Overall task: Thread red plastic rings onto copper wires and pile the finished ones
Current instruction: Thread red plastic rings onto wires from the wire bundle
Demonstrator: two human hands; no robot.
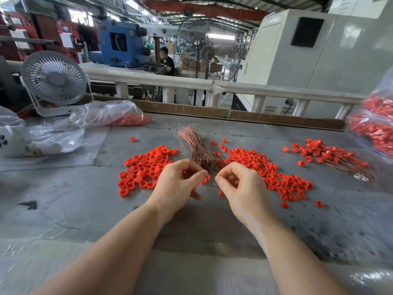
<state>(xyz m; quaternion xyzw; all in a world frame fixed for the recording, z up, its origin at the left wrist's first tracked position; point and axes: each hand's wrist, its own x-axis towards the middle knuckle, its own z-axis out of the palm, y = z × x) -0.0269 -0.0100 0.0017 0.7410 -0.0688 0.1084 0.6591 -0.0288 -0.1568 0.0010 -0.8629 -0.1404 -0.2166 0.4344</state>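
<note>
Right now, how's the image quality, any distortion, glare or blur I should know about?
Head view: wide-angle bending curves the white railing and stretches the forearms; glare on the clear plastic bag at left; the bag of red rings at the right edge is smeared; both hands, left hand and right hand, are sharp under even light.

Factory hall under a steel truss roof [212,5], daylight entering at 12 o'clock. White railing [191,81] borders the grey work table [191,231]. Blue machine [119,43] at 11 o'clock; tall pedestal fan [194,41] at 12; pale cabinet [319,56] at 2; small desk fan [55,79] at 10.
</note>
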